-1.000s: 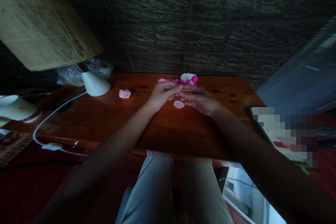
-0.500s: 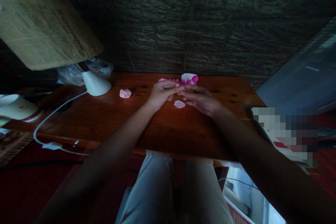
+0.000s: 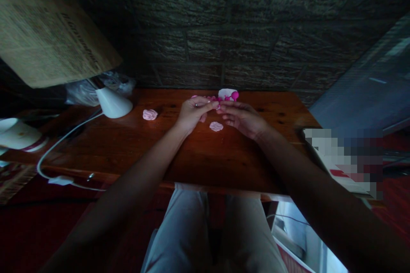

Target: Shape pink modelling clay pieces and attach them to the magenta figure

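Small pink piece [image 3: 218,106], pinched between the facing fingertips of the left hand [image 3: 189,114] and right hand [image 3: 248,120], neither clearly nearer, long axis indiscernible; flattened pink lump [image 3: 216,126] on the wearer's side of both fingertips.

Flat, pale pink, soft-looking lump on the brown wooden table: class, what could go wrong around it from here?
The flat pale pink lump lies just below the left hand and right hand; a lowered finger could dent it.

The small pink piece seems pinched only at the fingertips, so it might drop.

The white cord with its inline switch hangs over the table's front edge; a snag could tug the white cone-shaped lamp base.
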Demonstrator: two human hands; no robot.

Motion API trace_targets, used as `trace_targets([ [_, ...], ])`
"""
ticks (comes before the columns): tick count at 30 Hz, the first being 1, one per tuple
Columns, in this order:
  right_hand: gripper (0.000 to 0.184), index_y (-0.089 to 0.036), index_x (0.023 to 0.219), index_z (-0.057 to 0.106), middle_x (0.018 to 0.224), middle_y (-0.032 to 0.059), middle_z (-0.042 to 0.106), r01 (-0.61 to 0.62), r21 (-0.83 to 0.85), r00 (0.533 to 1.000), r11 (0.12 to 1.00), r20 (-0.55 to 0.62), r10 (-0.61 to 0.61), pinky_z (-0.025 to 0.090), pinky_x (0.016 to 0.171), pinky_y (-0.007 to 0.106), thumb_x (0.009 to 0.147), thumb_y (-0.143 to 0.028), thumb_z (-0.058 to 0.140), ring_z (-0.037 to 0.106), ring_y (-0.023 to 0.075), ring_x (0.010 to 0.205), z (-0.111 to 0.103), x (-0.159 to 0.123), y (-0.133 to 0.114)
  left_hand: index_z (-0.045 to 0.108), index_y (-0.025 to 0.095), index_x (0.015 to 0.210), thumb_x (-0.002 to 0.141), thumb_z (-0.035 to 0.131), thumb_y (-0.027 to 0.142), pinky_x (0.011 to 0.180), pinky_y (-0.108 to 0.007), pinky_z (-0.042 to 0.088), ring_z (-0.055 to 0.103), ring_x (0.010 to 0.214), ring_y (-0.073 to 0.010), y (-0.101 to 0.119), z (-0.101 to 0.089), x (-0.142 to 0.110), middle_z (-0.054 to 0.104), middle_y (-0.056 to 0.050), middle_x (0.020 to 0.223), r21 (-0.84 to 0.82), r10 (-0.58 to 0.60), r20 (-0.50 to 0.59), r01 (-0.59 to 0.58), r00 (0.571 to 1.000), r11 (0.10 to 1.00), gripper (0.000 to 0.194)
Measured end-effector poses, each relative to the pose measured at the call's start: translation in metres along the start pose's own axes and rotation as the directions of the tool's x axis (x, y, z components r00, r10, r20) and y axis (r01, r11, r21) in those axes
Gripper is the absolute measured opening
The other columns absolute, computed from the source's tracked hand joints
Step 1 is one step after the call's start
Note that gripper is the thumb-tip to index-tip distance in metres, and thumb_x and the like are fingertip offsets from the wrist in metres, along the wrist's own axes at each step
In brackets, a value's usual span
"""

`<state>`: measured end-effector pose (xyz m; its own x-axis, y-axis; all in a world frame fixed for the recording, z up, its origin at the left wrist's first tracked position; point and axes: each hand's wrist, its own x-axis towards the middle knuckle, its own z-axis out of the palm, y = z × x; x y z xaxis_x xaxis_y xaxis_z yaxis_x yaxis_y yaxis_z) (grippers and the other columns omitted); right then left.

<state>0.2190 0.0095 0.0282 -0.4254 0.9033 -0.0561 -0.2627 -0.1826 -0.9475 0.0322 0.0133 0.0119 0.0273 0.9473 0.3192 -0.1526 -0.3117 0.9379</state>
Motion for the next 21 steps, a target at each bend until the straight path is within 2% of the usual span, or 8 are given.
trace_targets([
  [2,0.026,-0.023,0.092,0.079,0.090,0.0004,0.081,-0.014,0.009,1.000,1.000,0.016,0.014,0.052,0.063,0.019,0.070,-0.027,0.092,0.067,0.0080,0.070,0.002,-0.001,-0.001,0.068,0.016,0.069,0.061,0.095,0.047,0.037,-0.017,0.029,0.047,0.042,-0.0021,0.000,0.001,0.000,0.068,0.003,0.067,-0.018,-0.004,-0.006,0.004,1.000,1.000,0.042],
  [4,0.024,-0.023,0.090,0.078,0.089,0.0008,0.081,-0.031,0.019,0.999,0.999,0.041,0.030,0.053,0.064,0.019,0.071,-0.026,0.091,0.069,0.0087,0.071,0.004,-0.002,-0.002,0.068,0.016,0.069,0.060,0.095,0.051,0.037,-0.017,0.030,0.046,0.041,-0.0018,0.003,0.004,-0.002,0.066,0.004,0.063,-0.005,0.000,0.036,0.001,0.999,1.000,0.045],
  [8,0.023,-0.022,0.088,0.077,0.086,-0.0006,0.081,-0.054,0.061,0.996,0.997,0.077,0.049,0.052,0.065,0.018,0.070,-0.023,0.091,0.069,0.0079,0.071,0.004,-0.003,-0.002,0.075,0.015,0.079,0.069,0.088,0.059,0.039,-0.018,0.034,0.047,0.039,-0.0028,0.009,0.009,-0.008,0.065,0.003,0.060,0.065,0.020,0.165,-0.031,0.986,0.997,0.046],
  [14,0.025,-0.023,0.090,0.077,0.077,-0.0028,0.077,-0.059,0.076,0.997,0.995,0.057,0.054,0.052,0.063,0.018,0.069,-0.020,0.091,0.066,0.0077,0.066,0.000,0.001,0.002,0.078,0.016,0.095,0.083,0.077,0.061,0.042,-0.019,0.037,0.052,0.042,-0.0052,0.007,0.006,-0.009,0.063,0.003,0.057,0.169,0.051,0.251,-0.096,0.967,0.981,0.046],
  [18,0.024,-0.024,0.093,0.077,0.084,-0.0024,0.078,-0.051,0.062,0.998,0.997,0.037,0.049,0.051,0.062,0.018,0.072,-0.024,0.090,0.065,0.0073,0.067,-0.001,0.002,0.001,0.077,0.016,0.095,0.088,0.073,0.058,0.041,-0.019,0.039,0.055,0.044,-0.0060,0.001,0.003,-0.006,0.068,0.000,0.065,0.198,0.102,0.275,-0.160,0.956,0.967,0.042],
  [21,0.025,-0.025,0.092,0.078,0.081,-0.0028,0.077,-0.053,0.070,0.998,0.996,0.025,0.051,0.051,0.061,0.018,0.071,-0.031,0.091,0.066,0.0083,0.069,-0.001,0.001,0.000,0.075,0.015,0.094,0.085,0.078,0.052,0.045,-0.019,0.044,0.059,0.049,-0.0067,-0.003,0.001,-0.005,0.073,-0.002,0.074,0.215,0.128,0.266,-0.189,0.955,0.958,0.038],
])
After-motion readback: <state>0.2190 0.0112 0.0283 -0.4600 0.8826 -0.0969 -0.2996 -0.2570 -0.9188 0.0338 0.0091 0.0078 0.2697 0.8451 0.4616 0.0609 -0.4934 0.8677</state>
